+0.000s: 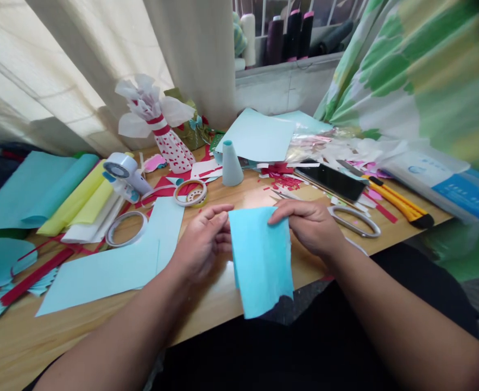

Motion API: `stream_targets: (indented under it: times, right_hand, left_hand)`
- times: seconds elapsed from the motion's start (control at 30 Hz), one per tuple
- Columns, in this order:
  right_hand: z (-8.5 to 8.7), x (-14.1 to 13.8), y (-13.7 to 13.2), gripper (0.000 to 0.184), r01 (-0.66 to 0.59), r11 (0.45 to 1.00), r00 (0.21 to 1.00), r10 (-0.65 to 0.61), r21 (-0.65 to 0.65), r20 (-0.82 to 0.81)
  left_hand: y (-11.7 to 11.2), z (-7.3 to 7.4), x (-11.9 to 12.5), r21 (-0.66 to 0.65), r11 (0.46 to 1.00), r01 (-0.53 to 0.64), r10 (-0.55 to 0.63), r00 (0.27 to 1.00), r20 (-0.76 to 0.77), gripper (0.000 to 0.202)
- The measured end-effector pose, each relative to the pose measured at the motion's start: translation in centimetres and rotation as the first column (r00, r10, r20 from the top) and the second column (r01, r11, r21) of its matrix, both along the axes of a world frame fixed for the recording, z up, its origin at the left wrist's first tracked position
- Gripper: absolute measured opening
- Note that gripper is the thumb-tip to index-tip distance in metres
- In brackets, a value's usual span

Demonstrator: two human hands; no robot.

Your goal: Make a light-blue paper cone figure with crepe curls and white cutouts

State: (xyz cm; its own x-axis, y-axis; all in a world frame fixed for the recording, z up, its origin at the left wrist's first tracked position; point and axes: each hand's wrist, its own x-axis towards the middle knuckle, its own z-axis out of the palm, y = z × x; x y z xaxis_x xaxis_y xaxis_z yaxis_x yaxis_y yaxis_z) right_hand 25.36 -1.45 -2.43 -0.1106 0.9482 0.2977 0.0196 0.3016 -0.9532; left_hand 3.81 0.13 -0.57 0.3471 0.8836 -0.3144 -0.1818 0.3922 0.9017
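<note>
Both my hands hold a folded sheet of light blue paper (260, 260) upright over the front edge of the wooden table (207, 304). My left hand (205, 241) pinches its upper left corner. My right hand (310, 225) grips the upper right corner with fingers curled over the top. The sheet's lower end hangs past the table edge. Scissors (355, 220) with grey handles lie just right of my right hand.
A pale blue L-shaped sheet (113, 266), two tape rolls (126, 228), a tape dispenser (123, 172), a small blue paper cone (231, 163), a paper doll (162, 127), rolled coloured papers (60, 193), a phone (331, 180), a yellow utility knife (398, 201) and red scraps lie around.
</note>
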Motion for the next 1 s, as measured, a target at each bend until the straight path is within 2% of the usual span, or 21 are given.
stream_targets:
  times: [0.1,0.2,0.27,0.4,0.63,0.8,0.9,1.0]
  right_hand:
    - [0.0,0.0,0.2,0.030,0.078,0.997,0.996,-0.078,-0.006,0.037]
    - [0.1,0.0,0.3,0.028,0.107,0.993,0.993,-0.105,-0.039,0.050]
    - [0.2,-0.1,0.3,0.027,0.126,0.989,0.991,-0.123,-0.073,0.043]
    - [0.0,-0.1,0.4,0.025,0.154,0.977,0.987,-0.161,-0.149,-0.030]
    - [-0.7,0.0,0.7,0.016,0.103,0.959,0.966,-0.159,-0.265,-0.203]
    - [-0.8,0.2,0.6,0.015,0.089,0.959,0.957,-0.157,-0.269,-0.244]
    - [-0.5,0.8,0.5,0.016,0.070,0.966,0.965,-0.129,-0.248,-0.230]
    - [0.4,1.7,0.4,0.034,0.019,0.976,0.969,-0.071,-0.215,-0.237]
  left_hand:
    - [-0.6,0.0,0.1,-0.131,0.978,0.163,-0.160,0.986,0.035,0.046]
    - [-1.1,-0.2,0.3,-0.084,0.958,0.275,-0.276,0.961,0.001,0.051]
    - [-1.1,-0.5,0.6,-0.066,0.954,0.294,-0.297,0.954,-0.044,0.046]
    - [-1.0,-0.7,0.7,-0.112,0.947,0.300,-0.311,0.944,-0.105,0.024]
    - [-1.0,-0.3,0.6,-0.134,0.924,0.359,-0.377,0.913,-0.154,0.027]
    - [-0.9,-0.4,0.4,-0.088,0.938,0.336,-0.347,0.892,-0.291,0.033]
    - [-0.6,-0.3,0.1,0.046,0.944,0.327,-0.286,0.878,-0.383,0.032]
    - [-0.5,0.2,-0.2,0.209,0.929,0.306,-0.163,0.844,-0.511,0.031]
